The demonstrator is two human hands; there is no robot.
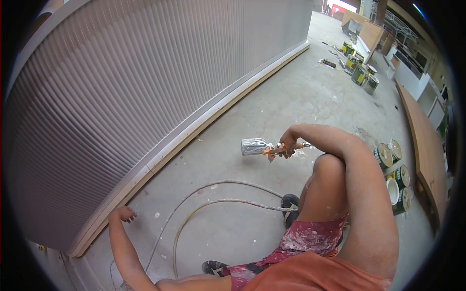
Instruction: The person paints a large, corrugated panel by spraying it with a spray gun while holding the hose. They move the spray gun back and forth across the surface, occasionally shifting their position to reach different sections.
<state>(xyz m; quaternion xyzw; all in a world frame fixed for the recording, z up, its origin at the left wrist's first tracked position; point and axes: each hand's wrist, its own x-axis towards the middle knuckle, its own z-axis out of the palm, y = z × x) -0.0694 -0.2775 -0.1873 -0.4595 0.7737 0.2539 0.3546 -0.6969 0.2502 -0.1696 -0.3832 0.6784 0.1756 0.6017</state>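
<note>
My right hand is wrapped around a paint spray gun, held out over the floor past my bent knee. The gun's paint-streaked silver cup points to the left. At the lower left, my left hand holds nothing, its fingers loosely bent and apart. It is close beside the wooden base strip of a large grey ribbed panel. A paint-spotted hose loops across the floor between my hands and my feet.
Several paint cans stand by my right knee, beside a leaning wooden board. Further off, more cans line the grey concrete floor. White cabinet-like pieces stand at the far right.
</note>
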